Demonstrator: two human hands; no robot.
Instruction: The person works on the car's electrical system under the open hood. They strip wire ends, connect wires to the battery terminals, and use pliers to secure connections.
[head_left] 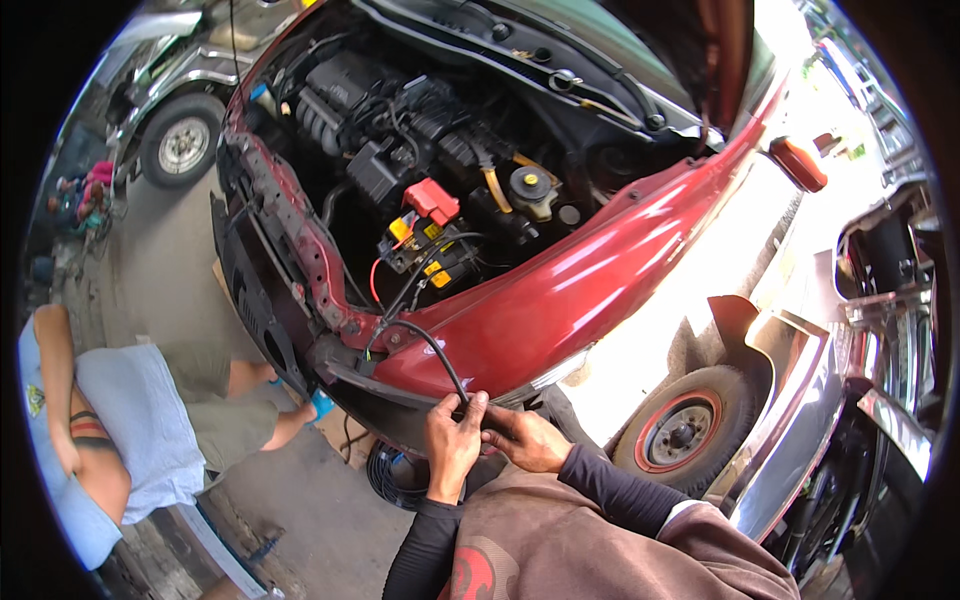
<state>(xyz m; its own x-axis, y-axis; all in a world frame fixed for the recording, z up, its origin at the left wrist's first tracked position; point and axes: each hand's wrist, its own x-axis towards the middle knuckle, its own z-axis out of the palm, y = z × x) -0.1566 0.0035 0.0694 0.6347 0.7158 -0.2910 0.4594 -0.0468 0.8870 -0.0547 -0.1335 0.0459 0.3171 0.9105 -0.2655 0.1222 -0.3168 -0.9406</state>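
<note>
My left hand [453, 445] pinches a black cable [440, 352] near the front corner of a red car [555, 315]. Beside it, my right hand [530, 440] is closed with fingertips at the dark cable; exactly what they grip is partly hidden. The cable comes out of the open engine bay, where a battery [450, 268] with yellow labels, a red plastic cover [432, 200] and several wires sit. The black bumper [385, 400] runs behind my hands.
A person in a light-blue shirt [130, 420] sits at the left. A coiled black hose or cable [390, 470] lies below the bumper. A silver vehicle's wheel [180, 140] is upper left; another red-rimmed wheel [680, 430] and chrome body panels [870, 420] are at the right.
</note>
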